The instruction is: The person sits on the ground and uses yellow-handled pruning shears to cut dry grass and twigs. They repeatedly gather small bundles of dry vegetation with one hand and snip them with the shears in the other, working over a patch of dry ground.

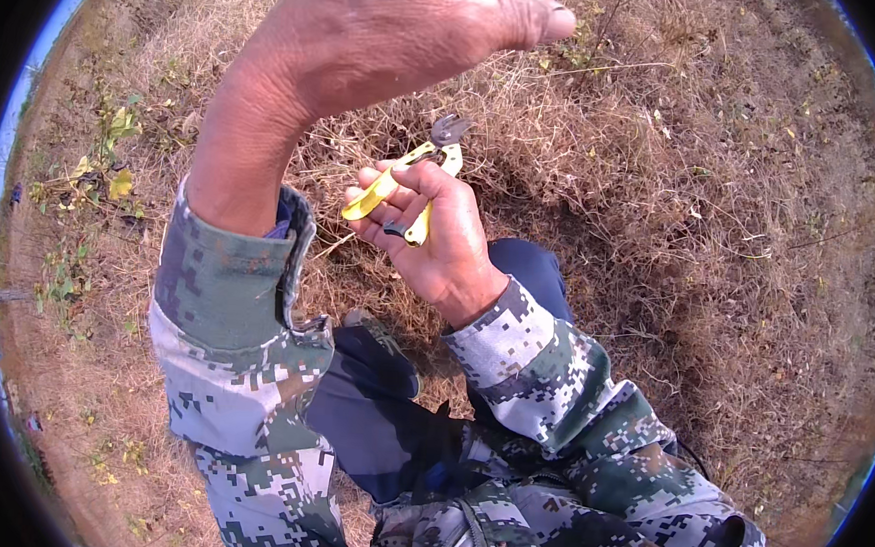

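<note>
A pair of pruning shears (379, 190) with yellow handles lies across the palm and fingers of my right hand (451, 233). My thumb rests over the handles, which are spread apart, and the dark metal blades point up and away from me. A small dark catch shows near the lower handle end. My left hand (384, 41) is raised close to the camera at the top of the view, above and left of the shears and not touching them. Its thumb sticks out to the right, while its fingers are mostly cut off by the picture's edge.
Dry, tangled brown grass (623, 187) covers the ground around me. Leafy weeds (119, 130) with some yellow leaves grow at the left. Below my hands are my dark trousers (369, 412) and a shoe (388, 346). Thin dry stems rise at the top right.
</note>
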Action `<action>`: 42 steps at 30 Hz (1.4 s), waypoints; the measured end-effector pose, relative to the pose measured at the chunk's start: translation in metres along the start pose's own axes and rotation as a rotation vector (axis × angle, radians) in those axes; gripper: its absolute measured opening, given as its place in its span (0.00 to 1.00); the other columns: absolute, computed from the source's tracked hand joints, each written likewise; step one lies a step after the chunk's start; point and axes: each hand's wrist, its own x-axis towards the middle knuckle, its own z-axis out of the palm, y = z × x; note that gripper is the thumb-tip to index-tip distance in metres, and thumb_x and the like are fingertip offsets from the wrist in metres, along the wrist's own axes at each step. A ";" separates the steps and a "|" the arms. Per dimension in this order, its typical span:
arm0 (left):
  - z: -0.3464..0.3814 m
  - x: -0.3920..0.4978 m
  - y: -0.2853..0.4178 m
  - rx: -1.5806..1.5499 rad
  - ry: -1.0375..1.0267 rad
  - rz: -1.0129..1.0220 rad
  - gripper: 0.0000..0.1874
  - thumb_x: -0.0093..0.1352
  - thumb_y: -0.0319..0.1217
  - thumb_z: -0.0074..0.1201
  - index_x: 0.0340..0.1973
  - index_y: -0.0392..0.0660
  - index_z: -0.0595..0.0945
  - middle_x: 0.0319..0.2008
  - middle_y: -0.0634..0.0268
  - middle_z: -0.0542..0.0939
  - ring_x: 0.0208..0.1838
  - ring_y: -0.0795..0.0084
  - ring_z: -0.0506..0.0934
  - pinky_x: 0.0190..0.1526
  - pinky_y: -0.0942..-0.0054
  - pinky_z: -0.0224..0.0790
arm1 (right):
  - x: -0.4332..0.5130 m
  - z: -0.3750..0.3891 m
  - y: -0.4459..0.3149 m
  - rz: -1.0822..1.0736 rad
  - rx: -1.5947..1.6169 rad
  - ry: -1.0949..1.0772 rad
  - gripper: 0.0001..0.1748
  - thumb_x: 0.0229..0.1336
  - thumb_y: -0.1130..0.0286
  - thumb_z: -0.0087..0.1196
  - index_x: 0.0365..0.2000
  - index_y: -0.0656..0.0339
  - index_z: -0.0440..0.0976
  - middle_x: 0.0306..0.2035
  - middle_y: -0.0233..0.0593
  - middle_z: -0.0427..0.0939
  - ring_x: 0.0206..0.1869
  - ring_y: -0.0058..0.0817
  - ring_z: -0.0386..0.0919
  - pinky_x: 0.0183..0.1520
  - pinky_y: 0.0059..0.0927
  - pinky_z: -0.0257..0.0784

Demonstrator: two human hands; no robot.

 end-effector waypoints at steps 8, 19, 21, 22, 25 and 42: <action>0.024 -0.153 -0.138 -0.219 0.416 -0.524 0.13 0.73 0.27 0.60 0.51 0.36 0.84 0.40 0.63 0.87 0.39 0.78 0.84 0.44 0.76 0.80 | -0.001 0.000 0.002 0.046 0.027 -0.087 0.17 0.65 0.67 0.50 0.50 0.65 0.70 0.49 0.45 0.82 0.52 0.42 0.81 0.59 0.47 0.74; 0.084 -0.191 -0.176 0.355 -0.422 -0.724 0.16 0.68 0.30 0.58 0.51 0.44 0.79 0.49 0.60 0.83 0.49 0.62 0.80 0.51 0.64 0.76 | 0.000 0.001 0.006 0.103 0.056 -0.101 0.19 0.66 0.65 0.47 0.51 0.66 0.74 0.51 0.49 0.82 0.55 0.46 0.80 0.60 0.49 0.73; 0.095 -0.195 -0.178 0.247 -0.366 -0.642 0.17 0.67 0.31 0.57 0.52 0.44 0.78 0.52 0.59 0.82 0.53 0.60 0.80 0.54 0.64 0.75 | 0.001 0.002 0.005 0.092 0.042 -0.088 0.20 0.66 0.65 0.47 0.52 0.67 0.73 0.52 0.50 0.81 0.56 0.47 0.80 0.61 0.50 0.73; 0.100 -0.196 -0.179 0.278 -0.399 -0.656 0.17 0.67 0.31 0.57 0.52 0.45 0.78 0.52 0.59 0.82 0.54 0.60 0.79 0.56 0.64 0.74 | 0.001 0.003 0.005 0.086 0.040 -0.086 0.20 0.66 0.65 0.47 0.52 0.67 0.73 0.53 0.50 0.81 0.57 0.48 0.79 0.61 0.51 0.73; 0.106 -0.196 -0.180 0.315 -0.408 -0.622 0.16 0.66 0.32 0.59 0.49 0.44 0.79 0.49 0.54 0.83 0.53 0.55 0.81 0.53 0.62 0.75 | 0.003 0.001 0.004 0.074 0.057 -0.082 0.21 0.65 0.66 0.48 0.53 0.68 0.73 0.53 0.51 0.81 0.57 0.48 0.79 0.61 0.52 0.73; 0.090 -0.224 -0.166 0.450 -0.418 -0.648 0.13 0.67 0.33 0.60 0.39 0.34 0.81 0.36 0.43 0.84 0.44 0.43 0.84 0.48 0.50 0.78 | 0.016 -0.081 -0.058 -0.158 0.104 -0.188 0.25 0.63 0.69 0.54 0.56 0.75 0.70 0.50 0.52 0.80 0.58 0.46 0.77 0.65 0.52 0.71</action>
